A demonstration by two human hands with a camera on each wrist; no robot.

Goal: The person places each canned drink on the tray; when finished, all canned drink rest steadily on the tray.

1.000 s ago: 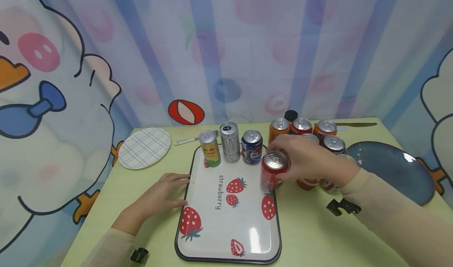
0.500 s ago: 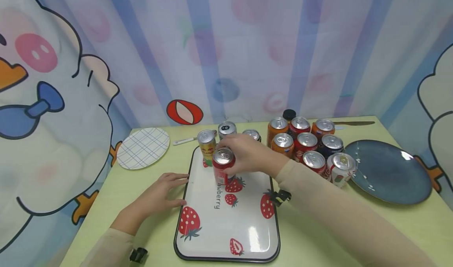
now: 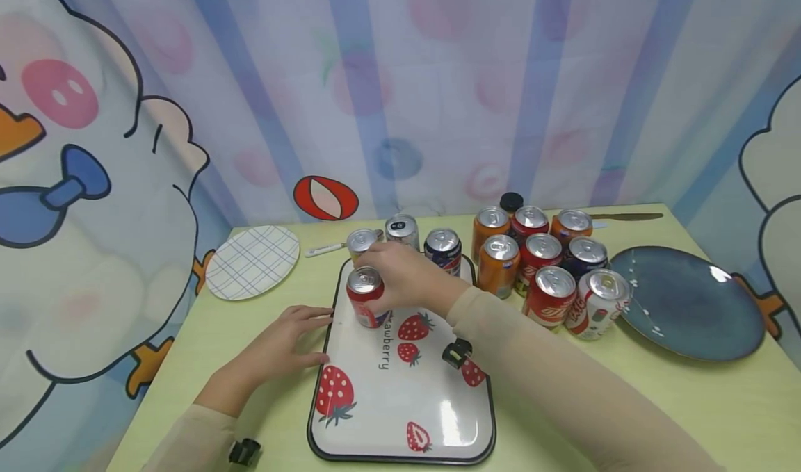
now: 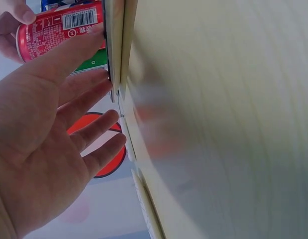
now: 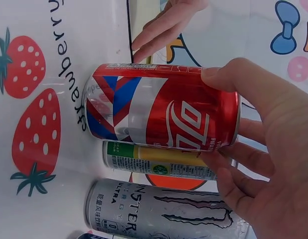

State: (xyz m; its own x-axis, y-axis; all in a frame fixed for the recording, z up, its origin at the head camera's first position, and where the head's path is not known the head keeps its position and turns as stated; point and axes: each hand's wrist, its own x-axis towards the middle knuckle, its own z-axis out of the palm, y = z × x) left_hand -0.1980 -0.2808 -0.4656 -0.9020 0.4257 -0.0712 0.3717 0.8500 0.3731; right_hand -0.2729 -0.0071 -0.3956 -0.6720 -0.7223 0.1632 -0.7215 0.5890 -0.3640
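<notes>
My right hand (image 3: 407,274) grips a red cola can (image 3: 364,295) upright, low over the left part of the white strawberry tray (image 3: 388,416). In the right wrist view, the thumb and fingers wrap the upper end of the cola can (image 5: 163,112), and its base is right at the tray surface. Behind it stand a yellow drink can (image 3: 361,238), partly hidden, a silver energy drink can (image 3: 402,229) and a blue Pepsi can (image 3: 443,249). My left hand (image 3: 284,343) lies at the tray's left edge, fingers extended in the left wrist view, holding nothing.
Right of the tray stands a cluster of several cans, including an orange can (image 3: 498,267) and a white-and-red can (image 3: 597,304). Beyond them lie a dark blue plate (image 3: 694,305) and a knife (image 3: 628,217). A checked white plate (image 3: 253,263) is at the back left.
My right hand has carried the red cola can leftward from beside the can cluster, across the tray, to in front of the yellow can. The left hand has stayed at the tray's edge.
</notes>
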